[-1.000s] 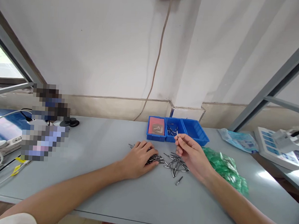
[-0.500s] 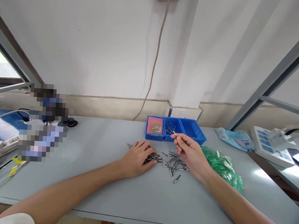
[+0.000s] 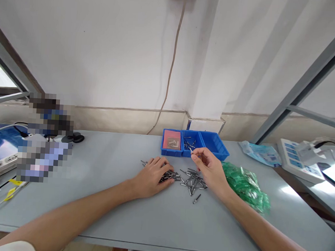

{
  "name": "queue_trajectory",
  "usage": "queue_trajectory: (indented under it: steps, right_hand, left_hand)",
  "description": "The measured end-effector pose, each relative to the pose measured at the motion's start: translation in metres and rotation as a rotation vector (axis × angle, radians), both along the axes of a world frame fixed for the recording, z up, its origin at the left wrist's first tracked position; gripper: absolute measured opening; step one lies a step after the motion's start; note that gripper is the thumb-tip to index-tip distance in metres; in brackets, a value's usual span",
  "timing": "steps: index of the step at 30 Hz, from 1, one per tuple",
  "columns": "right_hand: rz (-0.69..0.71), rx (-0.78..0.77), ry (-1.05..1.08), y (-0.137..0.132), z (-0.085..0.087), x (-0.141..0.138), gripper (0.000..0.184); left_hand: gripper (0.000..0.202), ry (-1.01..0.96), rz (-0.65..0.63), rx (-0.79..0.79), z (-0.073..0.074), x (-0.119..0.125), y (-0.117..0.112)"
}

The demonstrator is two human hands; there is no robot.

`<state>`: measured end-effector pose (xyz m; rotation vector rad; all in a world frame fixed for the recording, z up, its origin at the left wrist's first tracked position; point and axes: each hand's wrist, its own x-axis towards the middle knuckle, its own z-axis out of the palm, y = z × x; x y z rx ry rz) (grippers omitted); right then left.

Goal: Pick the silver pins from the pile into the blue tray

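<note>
My left hand [image 3: 154, 178] rests palm down over a pile of slim metal pins [image 3: 171, 176], fingers spread and curved around it. Each pin looks dark and thin at one end, brighter and thicker at the other. In front of the blue bins my right hand [image 3: 207, 166] pinches one small metal pin [image 3: 191, 151] between thumb and fingertips, mostly hidden by them. A second, looser heap of pins [image 3: 193, 180] lies between my hands, with a single pin [image 3: 197, 199] apart nearer me. Several pins lie in the middle blue bin [image 3: 196, 138].
The left blue bin [image 3: 171, 153] holds a pink sheet and a small clear bag. On its right is another blue bin [image 3: 214, 141]. Green plastic wrap [image 3: 245, 189] lies beside my right forearm. A blue-white packet [image 3: 259, 154] and power strip [image 3: 298, 160] are farther right.
My right hand has turned and lowered its fingertips slightly, bringing the held pin closer to the middle bin's front edge. My left hand stays on the pile. The camera view has shifted slightly.
</note>
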<state>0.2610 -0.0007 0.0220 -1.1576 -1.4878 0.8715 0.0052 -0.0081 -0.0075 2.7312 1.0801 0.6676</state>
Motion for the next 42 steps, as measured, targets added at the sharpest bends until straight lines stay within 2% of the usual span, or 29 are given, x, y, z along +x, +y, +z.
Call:
queue_trajectory:
  steps: [13, 22, 28, 36, 42]
  right_hand:
    - [-0.003, -0.006, 0.016, -0.0017, 0.0039, 0.0, 0.028]
    - [0.086, -0.174, 0.343, -0.0038, 0.0082, -0.0005, 0.036]
    - [0.041, -0.087, 0.295, -0.0022, 0.0075, -0.0004, 0.032]
    - [-0.05, 0.017, 0.112, -0.0024, 0.0029, -0.0006, 0.035]
    - [-0.127, 0.065, 0.121, -0.0015, 0.0022, 0.0022, 0.033]
  left_hand:
    - [0.024, 0.014, -0.001, -0.011, 0.001, 0.0003, 0.0001]
    - [0.024, 0.008, -0.005, -0.035, 0.0012, -0.0002, -0.0005]
    - [0.025, 0.013, -0.007, -0.028, 0.0014, -0.0004, -0.0005]
    - [0.025, 0.003, -0.011, -0.009, 0.0026, -0.0004, -0.0006]
    - [0.025, 0.0, -0.011, -0.013, 0.0003, -0.0007, -0.0002]
